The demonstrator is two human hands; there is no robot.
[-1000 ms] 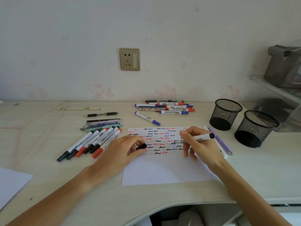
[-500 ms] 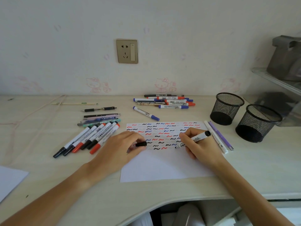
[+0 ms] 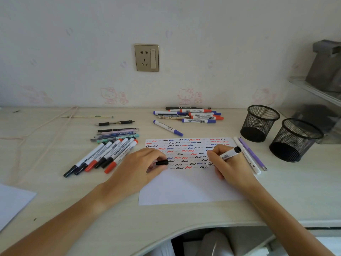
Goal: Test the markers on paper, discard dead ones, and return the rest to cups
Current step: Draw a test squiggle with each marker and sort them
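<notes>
Right hand point(image 3: 226, 163): we grip the marker point(image 3: 224, 157), tip now down on the paper point(image 3: 188, 187).
Left hand point(image 3: 136, 169): we hold its cap point(image 3: 162, 162).
Change: squiggle row lengthens, so it writes.

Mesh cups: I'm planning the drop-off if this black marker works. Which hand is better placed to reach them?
The right hand. It holds the marker at the paper's right side, and both mesh cups stand to its right. The left hand holds only the cap, farther away.
</notes>
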